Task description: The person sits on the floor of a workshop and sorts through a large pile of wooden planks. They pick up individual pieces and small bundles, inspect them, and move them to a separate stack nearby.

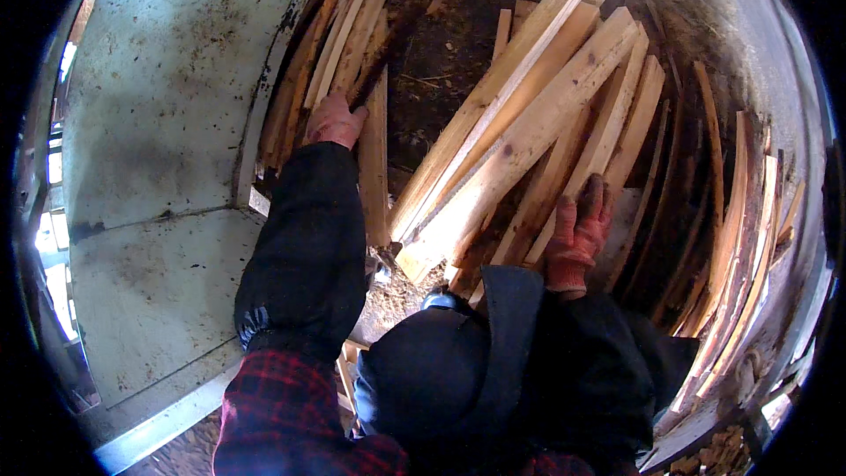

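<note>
My left hand, in a pinkish work glove, is on a narrow stack of wooden boards beside the pale green metal panel. Its fingers curl over a board and the thumb stands out to the right; the fingertips are partly hidden. My right hand, in a reddish glove with dark fingertips, lies with fingers stretched along the right side of a larger pile of sawn boards. That hand touches the pile's near right edge. These boards lie slanted, their near ends lower left.
A stained pale green metal panel rises at the left. Thin wood strips with bark lean along the curved grey wall at the right. Dark, debris-covered ground shows between the piles. Sawdust lies near my body.
</note>
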The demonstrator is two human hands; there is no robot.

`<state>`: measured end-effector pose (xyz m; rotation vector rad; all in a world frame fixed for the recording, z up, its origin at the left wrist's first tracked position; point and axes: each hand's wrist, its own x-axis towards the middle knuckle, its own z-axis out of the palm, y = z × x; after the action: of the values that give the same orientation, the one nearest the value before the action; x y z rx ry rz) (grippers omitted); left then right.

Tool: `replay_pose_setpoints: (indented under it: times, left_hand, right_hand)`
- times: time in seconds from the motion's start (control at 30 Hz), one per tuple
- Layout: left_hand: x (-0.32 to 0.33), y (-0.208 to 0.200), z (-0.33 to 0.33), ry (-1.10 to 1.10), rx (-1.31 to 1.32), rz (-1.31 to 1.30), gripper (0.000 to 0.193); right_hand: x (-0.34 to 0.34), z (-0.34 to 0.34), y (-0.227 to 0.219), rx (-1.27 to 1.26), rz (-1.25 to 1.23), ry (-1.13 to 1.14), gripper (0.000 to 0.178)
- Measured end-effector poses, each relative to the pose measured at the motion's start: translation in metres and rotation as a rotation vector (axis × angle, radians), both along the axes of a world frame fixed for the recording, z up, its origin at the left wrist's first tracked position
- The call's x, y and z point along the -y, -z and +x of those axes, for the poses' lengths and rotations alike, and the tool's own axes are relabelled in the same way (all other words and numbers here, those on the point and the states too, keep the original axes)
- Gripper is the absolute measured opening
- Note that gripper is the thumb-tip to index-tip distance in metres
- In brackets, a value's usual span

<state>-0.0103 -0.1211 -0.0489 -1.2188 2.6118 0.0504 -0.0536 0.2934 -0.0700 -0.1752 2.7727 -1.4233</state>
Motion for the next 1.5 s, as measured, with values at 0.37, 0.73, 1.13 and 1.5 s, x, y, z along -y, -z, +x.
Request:
replay_pose_setpoints:
  times: [0.37,0.73,1.13,1.5]
  left_hand:
    - [0.124,0.025,0.048,-0.065,-0.224,-0.129,0.069]
    - [0.099,0.05,0.048,-0.214,-0.288,0.099,0.048]
    - [-0.134,-0.125,-0.1,-0.08,-0.712,1.102,0.035]
    - [-0.319,-0.121,-0.109,0.835,-0.999,0.784,0.034]
  right_hand:
    - [0.005,0.003,0.004,0.035,-0.017,0.005,0.063]
    - [-0.009,0.001,0.006,-0.004,0.149,0.031,0.066]
    - [-0.005,0.0,0.008,0.025,0.145,0.007,0.073]
    - [-0.014,-0.047,-0.134,0.413,-1.217,-0.222,0.081]
